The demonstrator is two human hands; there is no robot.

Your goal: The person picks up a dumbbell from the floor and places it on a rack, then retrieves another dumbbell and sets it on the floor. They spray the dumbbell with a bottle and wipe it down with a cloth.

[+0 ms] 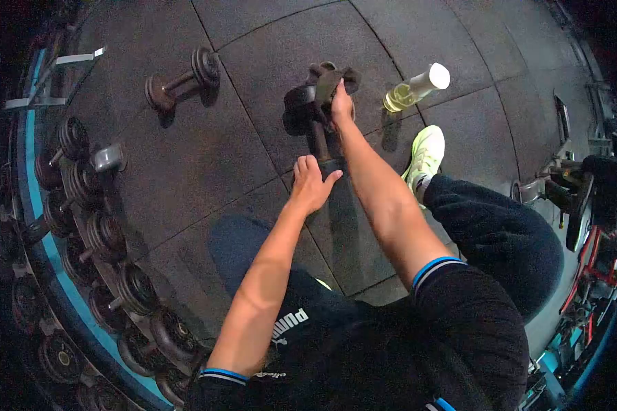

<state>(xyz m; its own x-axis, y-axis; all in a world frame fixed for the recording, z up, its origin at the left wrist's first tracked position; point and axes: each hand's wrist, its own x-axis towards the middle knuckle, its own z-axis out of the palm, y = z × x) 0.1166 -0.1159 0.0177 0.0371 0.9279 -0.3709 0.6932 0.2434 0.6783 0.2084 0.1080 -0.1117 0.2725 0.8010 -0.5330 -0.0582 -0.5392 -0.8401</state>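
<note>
A black dumbbell (317, 140) lies on the dark floor in front of me, its far head rounded and its near head partly covered. My left hand (310, 183) is at the near head, fingers curled and thumb against it. With my right hand (342, 107) I hold a dark, crumpled cloth (328, 89) against the right side of the far head. The fingers under the cloth are partly hidden.
Another dumbbell (182, 83) lies at the upper left. A bottle with yellowish liquid (410, 89) stands to the right, beyond my light shoe (427, 154). Racked dumbbells (106, 233) line the left side. Gym equipment (572, 195) is along the right edge.
</note>
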